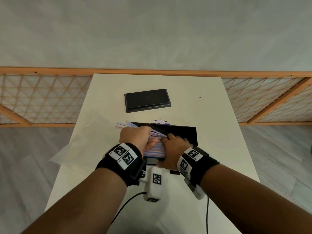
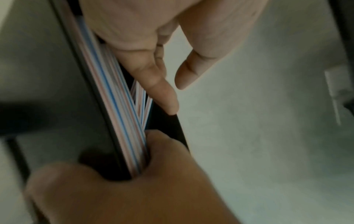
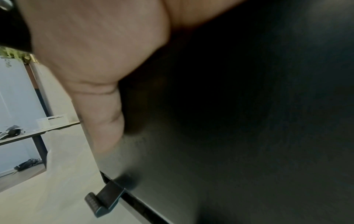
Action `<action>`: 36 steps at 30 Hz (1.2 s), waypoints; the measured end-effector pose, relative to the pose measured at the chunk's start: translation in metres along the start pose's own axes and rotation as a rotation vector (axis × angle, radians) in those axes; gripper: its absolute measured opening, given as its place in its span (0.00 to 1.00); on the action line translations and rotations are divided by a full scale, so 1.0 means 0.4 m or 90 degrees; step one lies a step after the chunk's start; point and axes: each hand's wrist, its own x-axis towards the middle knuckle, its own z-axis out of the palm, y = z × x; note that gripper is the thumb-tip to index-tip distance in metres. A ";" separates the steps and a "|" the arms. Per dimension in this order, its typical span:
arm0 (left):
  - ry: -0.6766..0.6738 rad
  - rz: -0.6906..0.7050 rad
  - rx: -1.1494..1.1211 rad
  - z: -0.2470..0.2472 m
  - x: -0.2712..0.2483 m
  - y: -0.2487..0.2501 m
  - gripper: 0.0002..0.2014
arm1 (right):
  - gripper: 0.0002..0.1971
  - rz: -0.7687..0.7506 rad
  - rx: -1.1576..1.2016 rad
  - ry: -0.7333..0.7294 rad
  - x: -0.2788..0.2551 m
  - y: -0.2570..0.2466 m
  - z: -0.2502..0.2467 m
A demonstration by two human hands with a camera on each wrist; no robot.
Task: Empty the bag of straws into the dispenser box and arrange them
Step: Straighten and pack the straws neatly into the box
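The black dispenser box point(image 1: 190, 134) stands open in the middle of the white table point(image 1: 219, 149). A layer of striped pink, blue and white straws point(image 1: 154, 150) lies in it; some ends point(image 1: 122, 124) poke out over its left edge. My left hand point(image 1: 145, 132) lies on the straws point(image 2: 118, 106), its fairly straight fingers point(image 2: 157, 84) pressing them against the box wall, thumb apart. My right hand point(image 1: 172, 142) grips the box's front wall point(image 3: 229, 136), thumb point(image 3: 101, 118) outside, fingers curled over the rim onto the straws.
The box's black lid point(image 1: 146, 100) lies flat further back. A crumpled clear plastic bag point(image 1: 70, 147) lies over the table's left edge. Something round, purple and white point(image 1: 160, 122), shows behind the box. A small black tab point(image 3: 103, 201) sticks out at the box's base.
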 end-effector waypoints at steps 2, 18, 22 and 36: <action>-0.017 -0.060 -0.078 -0.006 -0.011 0.001 0.04 | 0.42 -0.003 -0.001 -0.002 -0.002 -0.001 -0.003; -0.049 -0.096 -0.091 0.054 0.044 0.027 0.04 | 0.40 -0.024 -0.005 -0.010 0.002 0.008 -0.004; -0.025 -0.064 -0.065 0.057 0.053 0.019 0.06 | 0.39 -0.026 0.007 0.006 0.004 0.018 0.000; 0.014 0.004 0.025 0.067 0.039 0.028 0.13 | 0.39 -0.028 0.007 0.024 0.000 0.026 0.010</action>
